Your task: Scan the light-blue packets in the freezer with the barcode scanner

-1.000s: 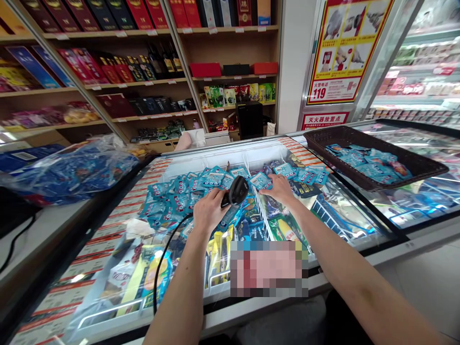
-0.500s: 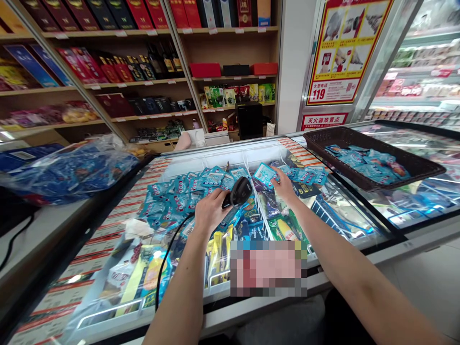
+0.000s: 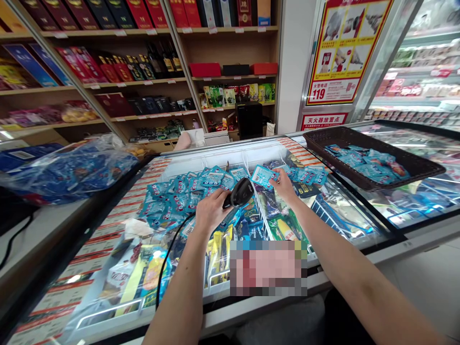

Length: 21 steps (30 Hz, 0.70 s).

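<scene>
Slightly higher in view than a second ago, a blue packet (image 3: 262,175) is raised by a person's right hand (image 3: 285,186), while the black scanner (image 3: 242,192) has edged rightward. The packet is a flat, glossy rectangle with a pale panel, its print too small to read. Smooth and round-headed, the scanner trails a black cable (image 3: 168,254). Shiny matching packets (image 3: 176,191) heap across the glass of a chest freezer (image 3: 230,314), above a white wire divider (image 3: 264,218). Similar ones fill part of a dark brown tray (image 3: 415,160); a crinkled clear bag (image 3: 72,167) bulges at left. A wall poster (image 3: 348,52) reads "火警电话 119"; the red sign (image 3: 324,120) below, "灭火器放置点." The right thumb and fingers pinch the packet's right edge, leaving most of it jutting leftward beyond the fingertips, just past the scanner's head. The fingers of the left hand (image 3: 212,208) wrap the scanner's handle. Whether the packet touches those beneath cannot be told.
</scene>
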{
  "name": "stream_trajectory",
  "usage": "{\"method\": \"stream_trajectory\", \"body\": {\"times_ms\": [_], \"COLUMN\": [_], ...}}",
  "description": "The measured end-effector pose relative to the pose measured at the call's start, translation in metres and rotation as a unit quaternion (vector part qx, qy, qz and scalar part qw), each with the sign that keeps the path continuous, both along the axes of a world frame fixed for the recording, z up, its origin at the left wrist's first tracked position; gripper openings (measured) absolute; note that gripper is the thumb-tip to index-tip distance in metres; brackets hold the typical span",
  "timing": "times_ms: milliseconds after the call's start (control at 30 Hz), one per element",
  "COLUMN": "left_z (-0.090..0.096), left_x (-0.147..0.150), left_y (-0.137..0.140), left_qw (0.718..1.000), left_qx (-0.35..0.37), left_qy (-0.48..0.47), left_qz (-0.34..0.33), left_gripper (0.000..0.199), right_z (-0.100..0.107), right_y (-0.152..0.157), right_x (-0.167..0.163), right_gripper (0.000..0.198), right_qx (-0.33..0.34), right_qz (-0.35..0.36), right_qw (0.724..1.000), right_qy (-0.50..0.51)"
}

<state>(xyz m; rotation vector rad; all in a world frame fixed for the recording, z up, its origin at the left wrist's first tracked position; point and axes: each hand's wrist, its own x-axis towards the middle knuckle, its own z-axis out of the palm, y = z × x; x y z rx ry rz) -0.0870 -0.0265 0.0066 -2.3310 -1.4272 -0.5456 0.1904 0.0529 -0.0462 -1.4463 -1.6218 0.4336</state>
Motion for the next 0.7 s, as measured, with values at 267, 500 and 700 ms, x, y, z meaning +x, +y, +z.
{"method": "stream_trajectory", "body": {"times_ms": [267, 500, 700], "left_z": [0.0005, -0.0013, -0.002], "left_x": [0.001, 0.0003, 0.0006], "left_y": [-0.0005, 0.0005, 0.0012], "left_qw": [1.0, 1.0, 1.0], "left_qx": [-0.007, -0.001, 0.0], "left_qy": [0.003, 0.007, 0.006], "left_qz": [0.005, -0.002, -0.007], "left_gripper": [0.035, 0.035, 0.034], "right_z": [0.0009, -0.0018, -0.0034], "right_y": [-0.001, 0.0004, 0.002], "right_x": [0.0003, 0.0011, 0.0016], "right_gripper": [0.041, 0.038, 0.038], "right_qx": [0.009, 0.043, 0.042], "right_qz": [0.004, 0.016, 0.017], "right_qw": [1.0, 0.997, 0.997], "right_qy": [0.02, 0.058, 0.061]}}
